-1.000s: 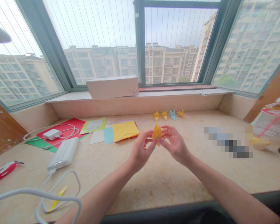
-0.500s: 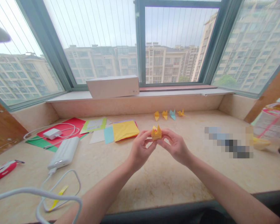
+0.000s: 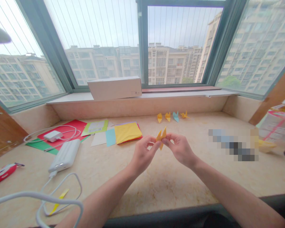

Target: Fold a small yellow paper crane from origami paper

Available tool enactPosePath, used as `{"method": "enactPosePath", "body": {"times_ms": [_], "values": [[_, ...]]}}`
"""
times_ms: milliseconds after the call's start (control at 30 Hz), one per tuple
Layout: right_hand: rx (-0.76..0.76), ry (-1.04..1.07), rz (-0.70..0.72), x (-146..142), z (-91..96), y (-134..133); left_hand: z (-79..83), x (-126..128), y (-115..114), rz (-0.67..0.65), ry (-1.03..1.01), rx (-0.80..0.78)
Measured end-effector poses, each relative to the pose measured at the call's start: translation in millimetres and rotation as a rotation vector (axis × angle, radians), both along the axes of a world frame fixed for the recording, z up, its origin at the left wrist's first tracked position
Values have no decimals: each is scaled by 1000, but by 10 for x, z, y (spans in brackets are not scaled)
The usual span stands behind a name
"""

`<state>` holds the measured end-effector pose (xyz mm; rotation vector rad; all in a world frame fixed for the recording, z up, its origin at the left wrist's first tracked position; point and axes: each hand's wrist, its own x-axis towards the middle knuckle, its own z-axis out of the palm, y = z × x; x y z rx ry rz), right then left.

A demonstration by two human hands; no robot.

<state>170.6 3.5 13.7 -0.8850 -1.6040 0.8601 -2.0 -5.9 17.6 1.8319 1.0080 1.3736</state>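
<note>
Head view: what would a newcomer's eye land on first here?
In the centre, the left hand and right hand pinch a small orange folded paper between their fingertips above the stone counter. Behind it, four little folded figures stand in a row near the back wall. A stack of coloured sheets lies to the left, with a white power bank further left.

The person's 2 hands, the left hand point(image 3: 142, 155) and the right hand point(image 3: 180, 148), pinch 1 orange paper figure point(image 3: 161, 136). By the wall stand 3 yellow paper figures point(image 3: 167, 116) and 1 blue paper figure point(image 3: 175, 116). There is 1 white box point(image 3: 115, 88) and 1 power bank point(image 3: 65, 155).
</note>
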Motion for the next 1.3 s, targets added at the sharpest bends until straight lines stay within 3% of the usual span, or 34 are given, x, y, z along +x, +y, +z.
{"method": "enactPosePath", "body": {"times_ms": [200,400,600,767,967,1300], "values": [[-134,185,72,-43,-68,56,17,35,-29,5,-103,-129],[-113,334,47,-79,-115,78,-30,45,-24,-15,-145,-143],[-81,267,55,-45,-69,93,-6,59,-30,-156,-241,-107],[-23,124,58,-37,-100,72,10,59,-6,-167,-321,-222],[-49,202,33,-49,-112,42,-21,56,37,-174,-421,-287],[-115,297,108,27,-46,79,16,61,20,-193,-381,-333]]}}
